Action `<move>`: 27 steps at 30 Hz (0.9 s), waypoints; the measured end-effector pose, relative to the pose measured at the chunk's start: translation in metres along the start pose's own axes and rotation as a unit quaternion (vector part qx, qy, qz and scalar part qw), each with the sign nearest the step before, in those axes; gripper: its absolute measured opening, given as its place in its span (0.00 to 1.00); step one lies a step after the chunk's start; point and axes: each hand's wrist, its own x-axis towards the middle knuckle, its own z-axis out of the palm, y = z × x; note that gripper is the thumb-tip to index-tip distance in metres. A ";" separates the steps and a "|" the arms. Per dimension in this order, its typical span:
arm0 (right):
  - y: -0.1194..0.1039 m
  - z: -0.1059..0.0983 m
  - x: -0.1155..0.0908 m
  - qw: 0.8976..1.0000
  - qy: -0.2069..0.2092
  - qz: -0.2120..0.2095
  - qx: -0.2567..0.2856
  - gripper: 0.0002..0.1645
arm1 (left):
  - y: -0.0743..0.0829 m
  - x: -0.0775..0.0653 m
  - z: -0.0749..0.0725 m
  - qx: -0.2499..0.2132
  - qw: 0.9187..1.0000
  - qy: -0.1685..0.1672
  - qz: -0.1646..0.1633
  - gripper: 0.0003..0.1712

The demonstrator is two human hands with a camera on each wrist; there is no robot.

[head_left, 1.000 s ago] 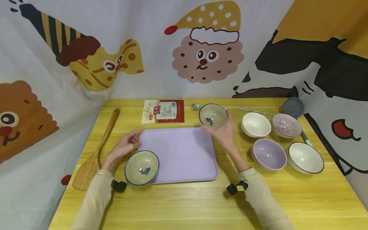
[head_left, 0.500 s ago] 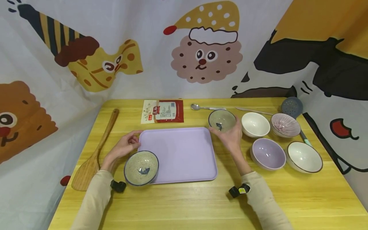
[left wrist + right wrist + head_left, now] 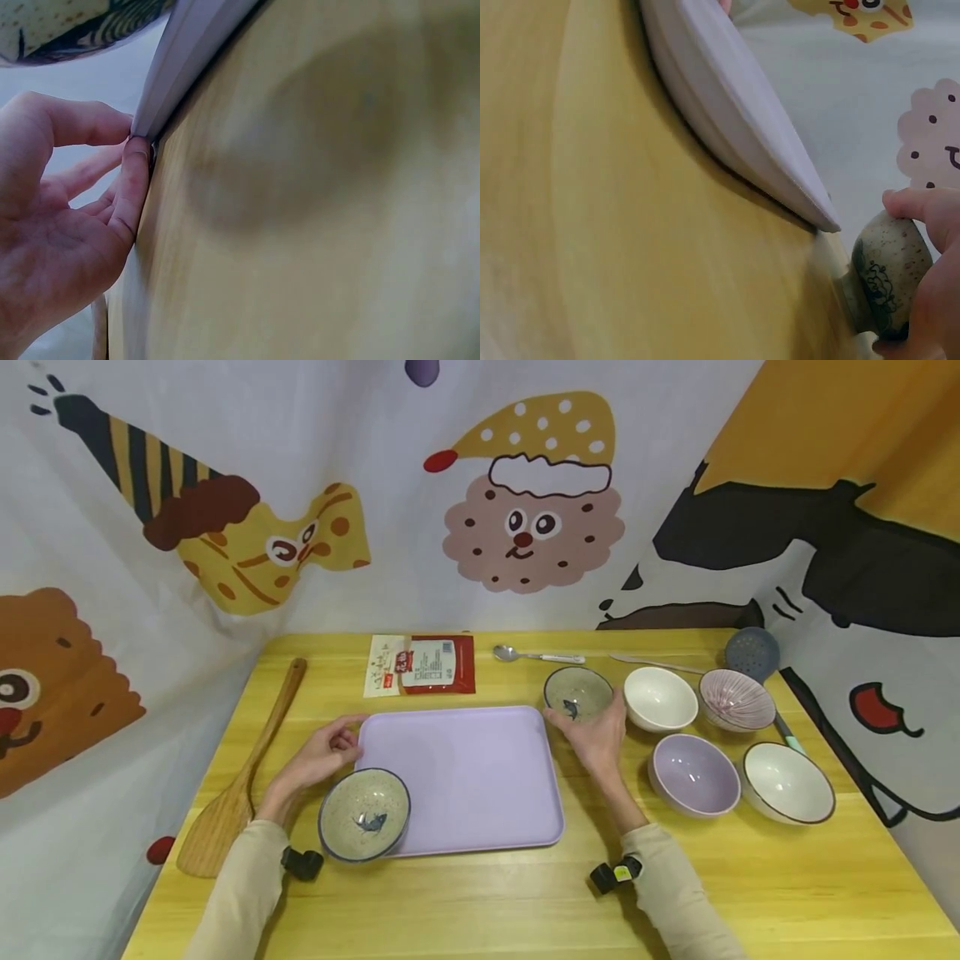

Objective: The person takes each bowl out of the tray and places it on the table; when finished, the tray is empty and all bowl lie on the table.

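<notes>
A lilac tray (image 3: pixel 465 777) lies in the middle of the yellow table (image 3: pixel 480 893). My left hand (image 3: pixel 322 756) pinches the tray's left edge (image 3: pixel 172 67), thumb above and fingers below. A speckled fish bowl (image 3: pixel 364 814) sits on the tray's near left corner. My right hand (image 3: pixel 596 735) grips a second speckled fish bowl (image 3: pixel 577 693) standing on the table just right of the tray's far corner. In the right wrist view my fingers wrap that bowl (image 3: pixel 889 274) beside the tray's corner (image 3: pixel 735 97).
Right of the held bowl stand a white bowl (image 3: pixel 660 697), a pink ribbed bowl (image 3: pixel 737 700), a lilac bowl (image 3: pixel 693 774) and a brown-rimmed white bowl (image 3: pixel 787 781). A wooden spatula (image 3: pixel 240 777) lies left. A red packet (image 3: pixel 422 664), a spoon (image 3: pixel 536 655) and a blue skimmer (image 3: pixel 753 653) lie at the back.
My right hand has carried the speckled bowl from above the tray's far right corner rightward and down onto the table beside the white bowl. The left hand stays on the tray's edge.
</notes>
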 end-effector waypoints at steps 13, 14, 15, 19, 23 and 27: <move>-0.054 -0.022 -0.035 0.988 -0.006 -0.141 -0.060 0.76 | 0.001 0.000 0.001 -0.004 1.000 -0.004 -0.001 0.35; -0.058 -0.023 -0.037 0.988 -0.017 -0.143 -0.056 0.76 | 0.001 0.000 0.002 -0.003 1.000 -0.003 -0.003 0.34; -0.062 -0.023 -0.038 0.988 -0.029 -0.143 -0.053 0.75 | 0.001 0.000 0.002 -0.002 1.000 -0.004 -0.003 0.34; -0.074 -0.020 -0.041 0.985 -0.070 -0.150 -0.041 0.74 | 0.000 0.001 0.003 0.000 1.000 -0.008 0.000 0.34; -0.088 -0.010 -0.044 0.980 -0.109 -0.166 -0.031 0.74 | -0.001 0.002 0.002 -0.001 1.000 -0.008 0.001 0.34; -0.101 0.008 -0.053 0.970 -0.172 -0.170 -0.020 0.76 | 0.000 0.002 -0.001 -0.011 1.000 -0.007 -0.002 0.35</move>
